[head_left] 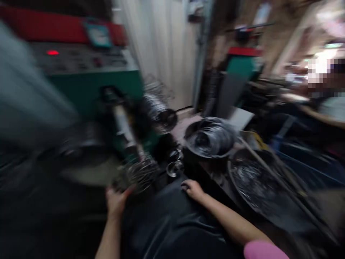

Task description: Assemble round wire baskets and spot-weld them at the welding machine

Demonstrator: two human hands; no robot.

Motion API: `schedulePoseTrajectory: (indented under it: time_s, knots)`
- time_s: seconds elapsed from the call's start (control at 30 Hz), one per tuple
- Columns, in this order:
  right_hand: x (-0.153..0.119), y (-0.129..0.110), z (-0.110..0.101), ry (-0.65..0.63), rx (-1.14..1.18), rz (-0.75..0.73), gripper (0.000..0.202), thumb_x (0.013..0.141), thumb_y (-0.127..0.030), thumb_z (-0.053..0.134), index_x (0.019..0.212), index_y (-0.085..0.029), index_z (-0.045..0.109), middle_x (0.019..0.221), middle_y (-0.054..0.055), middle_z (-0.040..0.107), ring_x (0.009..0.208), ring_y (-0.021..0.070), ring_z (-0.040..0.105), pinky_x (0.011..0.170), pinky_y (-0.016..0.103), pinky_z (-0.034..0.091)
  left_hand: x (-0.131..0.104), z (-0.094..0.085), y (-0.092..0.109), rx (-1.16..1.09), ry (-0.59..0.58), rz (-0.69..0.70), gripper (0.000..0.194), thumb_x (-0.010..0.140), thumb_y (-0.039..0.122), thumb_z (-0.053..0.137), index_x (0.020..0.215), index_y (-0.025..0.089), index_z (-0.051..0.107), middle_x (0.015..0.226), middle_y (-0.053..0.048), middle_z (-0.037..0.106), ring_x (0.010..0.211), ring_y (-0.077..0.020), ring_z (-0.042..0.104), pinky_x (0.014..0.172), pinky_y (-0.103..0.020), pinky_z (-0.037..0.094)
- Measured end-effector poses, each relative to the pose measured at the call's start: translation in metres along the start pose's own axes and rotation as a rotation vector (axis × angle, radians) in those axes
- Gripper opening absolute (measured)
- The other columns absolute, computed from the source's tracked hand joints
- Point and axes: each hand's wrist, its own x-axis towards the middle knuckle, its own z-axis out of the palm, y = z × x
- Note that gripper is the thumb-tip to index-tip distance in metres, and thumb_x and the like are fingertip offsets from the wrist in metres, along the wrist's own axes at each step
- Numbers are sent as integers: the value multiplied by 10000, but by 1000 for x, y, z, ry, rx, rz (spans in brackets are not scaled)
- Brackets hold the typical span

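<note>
My left hand (116, 201) is at the lower left, beside a loose bundle of thin metal wire loops (142, 174). Its thumb points toward the bundle; the fingers are dark and smeared, so I cannot tell whether they grip the wire. On the black apron (172, 212) over my lap rests my right hand (194, 190), fingers curled and dark at the tips, with nothing visible in them. Just beyond it is a small shiny metal ring or cup (174, 168). Above the wire bundle, a pale arm-like machine part (124, 124) slants down.
A green and red machine (97, 90) with a lit red display fills the left. A metal coil (159, 113) hangs beside it. To the right, one basin (188, 144) holds coiled wire; another (231, 172) holds shiny pieces, with a long rod (264, 165) across it. Everything is motion-blurred.
</note>
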Motion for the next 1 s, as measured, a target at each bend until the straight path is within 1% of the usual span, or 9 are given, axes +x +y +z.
schedulePoseTrajectory:
  time_s: [0.07, 0.1, 0.17, 0.27, 0.37, 0.5, 0.57, 0.8, 1.0]
  knots:
    - [10, -18, -5, -60, -95, -99, 166, 660, -215, 557, 776, -228, 674, 846, 51, 691, 842, 249, 615, 787, 360, 448, -30, -36, -24, -8, 121, -48, 743, 563, 312, 789, 1215, 261, 435, 1116, -25, 590, 1047, -233, 571, 883, -396, 495]
    - [18, -31, -6, -115, -103, -147, 176, 693, -259, 559, 825, -227, 671, 832, 49, 690, 796, 236, 619, 741, 343, 461, -42, -47, -31, -3, 150, -22, 868, 477, 294, 820, 1236, 216, 407, 1131, -62, 578, 1061, -257, 562, 904, -409, 476]
    - [33, -65, -1, -240, -135, -225, 225, 700, -311, 590, 900, -221, 643, 764, 29, 673, 682, 198, 599, 638, 294, 460, -56, -61, -33, 111, 134, 69, 935, 430, 338, 826, 1247, 191, 397, 1228, -107, 506, 1131, -273, 508, 959, -409, 422]
    - [46, -116, 14, -439, -240, -296, 224, 617, -265, 642, 829, -212, 589, 653, -15, 612, 590, 158, 544, 546, 244, 414, -63, -68, -18, 419, 118, 150, 968, 409, 382, 817, 1262, 216, 391, 1281, -105, 443, 1210, -291, 402, 1030, -443, 310]
    - [52, -146, 35, -460, -354, -318, 217, 560, -194, 637, 756, -210, 545, 617, -34, 577, 587, 148, 530, 540, 231, 391, -71, -66, 6, 584, 93, 199, 951, 453, 395, 780, 1291, 210, 371, 1282, -111, 430, 1210, -297, 369, 1041, -465, 242]
    - [55, -148, 60, -243, -419, -353, 144, 630, -187, 570, 771, -210, 548, 625, -18, 584, 577, 156, 535, 543, 244, 394, -75, -64, 23, 614, 75, 243, 903, 486, 374, 747, 1288, 192, 372, 1269, -116, 432, 1185, -301, 369, 1042, -465, 205]
    - [53, -142, 67, -202, -397, -415, 132, 672, -185, 532, 793, -208, 578, 686, 8, 622, 630, 176, 573, 587, 264, 427, -73, -64, 24, 599, 58, 239, 891, 488, 351, 742, 1282, 195, 370, 1266, -115, 428, 1183, -303, 367, 1036, -453, 213]
    - [57, -135, 54, -486, -296, -617, 235, 801, -255, 498, 974, -206, 650, 967, 73, 660, 909, 209, 609, 809, 330, 470, -59, -64, 20, 554, 5, 152, 933, 456, 379, 766, 1280, 213, 362, 1298, -107, 401, 1207, -306, 345, 1017, -416, 250]
    - [68, -132, 48, -507, -413, -646, 270, 775, -184, 548, 1023, -215, 650, 943, 65, 657, 876, 201, 616, 769, 312, 485, -44, -62, 23, 540, -76, 151, 926, 457, 366, 768, 1279, 232, 362, 1287, -94, 418, 1208, -308, 353, 1013, -423, 256]
